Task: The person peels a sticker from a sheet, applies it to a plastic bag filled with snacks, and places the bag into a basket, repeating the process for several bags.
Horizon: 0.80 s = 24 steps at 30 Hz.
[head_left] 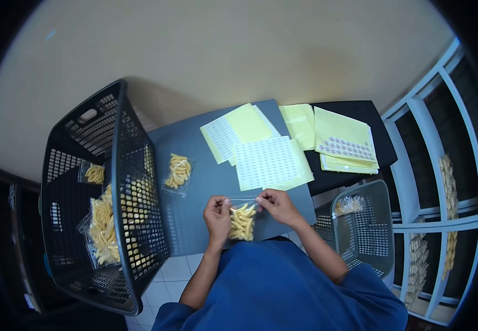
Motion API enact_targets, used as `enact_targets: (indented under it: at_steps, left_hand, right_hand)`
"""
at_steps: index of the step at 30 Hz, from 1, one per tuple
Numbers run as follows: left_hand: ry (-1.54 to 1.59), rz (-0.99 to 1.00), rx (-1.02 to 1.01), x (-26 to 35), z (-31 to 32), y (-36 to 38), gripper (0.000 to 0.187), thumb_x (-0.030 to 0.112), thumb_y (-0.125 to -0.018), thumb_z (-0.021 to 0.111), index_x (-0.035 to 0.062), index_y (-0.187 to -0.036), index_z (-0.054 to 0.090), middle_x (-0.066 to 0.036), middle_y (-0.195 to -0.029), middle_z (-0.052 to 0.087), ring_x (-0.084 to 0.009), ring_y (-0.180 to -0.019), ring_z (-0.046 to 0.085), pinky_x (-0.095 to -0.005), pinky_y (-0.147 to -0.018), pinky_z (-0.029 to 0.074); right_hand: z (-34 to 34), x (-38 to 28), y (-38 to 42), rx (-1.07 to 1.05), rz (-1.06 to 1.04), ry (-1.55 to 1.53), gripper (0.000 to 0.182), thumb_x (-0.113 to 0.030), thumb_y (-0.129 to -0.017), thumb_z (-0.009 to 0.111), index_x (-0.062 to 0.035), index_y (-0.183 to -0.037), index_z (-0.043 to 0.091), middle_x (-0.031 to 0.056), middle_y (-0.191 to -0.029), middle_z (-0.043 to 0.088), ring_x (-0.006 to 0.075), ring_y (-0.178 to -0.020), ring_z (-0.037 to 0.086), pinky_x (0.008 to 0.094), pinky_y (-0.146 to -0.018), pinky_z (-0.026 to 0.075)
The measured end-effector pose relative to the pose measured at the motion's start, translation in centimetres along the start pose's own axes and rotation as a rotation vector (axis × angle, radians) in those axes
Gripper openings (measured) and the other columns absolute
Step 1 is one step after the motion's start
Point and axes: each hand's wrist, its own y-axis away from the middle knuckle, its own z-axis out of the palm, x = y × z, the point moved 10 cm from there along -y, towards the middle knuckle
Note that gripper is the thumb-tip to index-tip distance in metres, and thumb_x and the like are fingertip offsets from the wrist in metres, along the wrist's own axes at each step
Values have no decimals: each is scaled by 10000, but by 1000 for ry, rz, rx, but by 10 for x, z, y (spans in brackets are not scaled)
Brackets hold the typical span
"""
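Close to my body, at the table's front edge, a clear plastic bag (242,223) of pale yellow stick-shaped snacks hangs upright between my hands. My left hand (217,216) pinches the bag's upper left corner. The upper right corner is pinched by my right hand (277,205). A strip of clear film stretches between the fingertips along the bag's top. Another filled bag (178,172) lies on the grey table (195,220), left of my hands. Sheets of small printed labels (272,163) with yellow backing lie just beyond them.
A big dark crate (119,182) at left holds several snack bags (104,226). Yellow-backed sticker sheets (346,140) lie on a black surface (385,143) at right. Below it, a grey-green basket (379,231) holds a bag (349,205). White shelving (432,223) stands far right.
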Motion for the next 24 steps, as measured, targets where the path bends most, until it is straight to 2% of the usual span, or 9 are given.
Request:
enact_targets:
  at_steps: [7, 11, 12, 15, 16, 19, 21, 22, 24]
  left_hand:
    - [-217, -39, 60, -24, -32, -24, 154, 75, -997, 620, -45, -1093, 629, -67, -864, 671, -119, -778, 670, -257, -696, 535]
    - [-519, 37, 114, -3, -16, -21, 234, 87, -962, 667, -55, -1145, 633, -109, -961, 689, -173, -867, 680, -308, -771, 536]
    - [-710, 264, 219, 30, -5, -15, 240, 63, -912, 701, -50, -1112, 633, -150, -1049, 663, -265, -994, 652, -376, -866, 510]
    - [-872, 472, 367, 81, 36, 2, 226, 32, -878, 707, -28, -1082, 631, -170, -1086, 631, -329, -1049, 607, -418, -923, 473]
    - [-878, 570, 309, 90, 56, 5, 158, -4, -863, 688, -10, -1013, 638, -154, -1041, 631, -343, -1018, 604, -414, -914, 470]
    - [-657, 526, 14, 83, 134, 3, 109, -18, -871, 660, -12, -980, 657, -146, -1052, 634, -319, -991, 609, -398, -901, 476]
    - [-502, 368, -224, 61, 206, -8, 127, -16, -881, 642, -24, -1001, 683, -149, -1076, 641, -286, -975, 628, -371, -864, 493]
    - [-454, 260, -324, 43, 244, -14, 169, -6, -889, 640, -29, -1051, 684, -154, -1082, 645, -268, -974, 638, -361, -854, 503]
    - [-374, 68, -426, -1, 310, -27, 223, 27, -910, 641, -25, -1121, 690, -151, -1087, 663, -222, -977, 660, -329, -838, 528]
  right_hand:
    - [-133, 16, 10, 347, -54, 12, 187, -170, -1038, 530, -4, -1003, 611, 39, -706, 617, 95, -628, 596, 262, -579, 468]
    - [-223, 28, 24, 497, -84, 91, 153, -140, -1058, 473, -43, -1040, 590, 16, -827, 594, 74, -668, 598, 218, -591, 461]
    - [-243, 32, 29, 551, -97, 63, 140, -76, -1021, 467, -22, -1029, 596, 30, -832, 595, 81, -656, 594, 229, -588, 464]
    - [-300, 49, 35, 576, -133, 113, 202, 38, -922, 414, -11, -939, 610, 50, -842, 591, 98, -668, 597, 243, -598, 468]
    - [-317, 55, 34, 575, -153, 123, 200, 35, -911, 414, -21, -909, 606, 46, -853, 596, 93, -677, 596, 233, -592, 455]
    - [-358, 67, 21, 618, -115, 111, 120, -50, -914, 512, -23, -838, 601, 35, -812, 601, 101, -678, 595, 234, -595, 452]
    - [-374, 60, 5, 676, -62, 158, 102, -90, -908, 572, -19, -844, 605, 24, -784, 594, 111, -676, 597, 252, -612, 470]
    - [-382, 59, -6, 692, -40, 310, 156, -135, -865, 664, 16, -903, 656, 109, -814, 668, 179, -699, 636, 298, -681, 517]
    - [-381, 52, -30, 630, -149, 384, 144, -105, -854, 681, 16, -931, 671, 119, -844, 677, 193, -715, 652, 309, -684, 527]
